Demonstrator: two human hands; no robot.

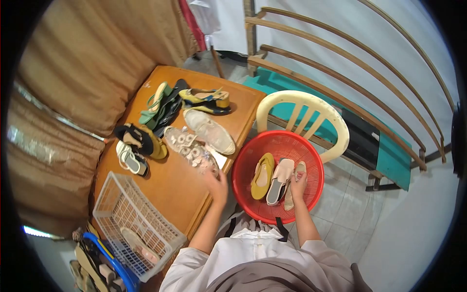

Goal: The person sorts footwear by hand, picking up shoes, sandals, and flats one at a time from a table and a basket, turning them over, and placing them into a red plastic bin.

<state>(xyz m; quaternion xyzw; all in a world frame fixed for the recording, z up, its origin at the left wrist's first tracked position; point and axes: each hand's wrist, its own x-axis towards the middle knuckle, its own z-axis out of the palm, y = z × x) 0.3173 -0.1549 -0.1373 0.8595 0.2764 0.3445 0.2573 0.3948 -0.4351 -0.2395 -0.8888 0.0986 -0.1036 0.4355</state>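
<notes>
My left hand (215,185) is at the table's right edge, touching the heel end of a flowered beige shoe (190,150); its fingers are smeared. Inside the red basket (237,182), my right hand (298,186) is closed on a beige shoe (289,200) at the right. Beside that lie a pink-and-grey shoe (280,180) and a mustard shoe (262,177). On the table (170,199) are a pale slip-on shoe (209,130), a yellow-black patterned shoe (206,100), green sandals (158,103), a black-and-mustard shoe (142,140) and a white sandal (130,158).
A white plastic crate (134,197) holding a pale shoe (139,245) stands at the table's front left. Below it is a blue-rimmed container (109,253) near more shoes. The red basket rests on a cream chair (335,129). Behind are a teal bench (394,158) and wooden rails (335,41).
</notes>
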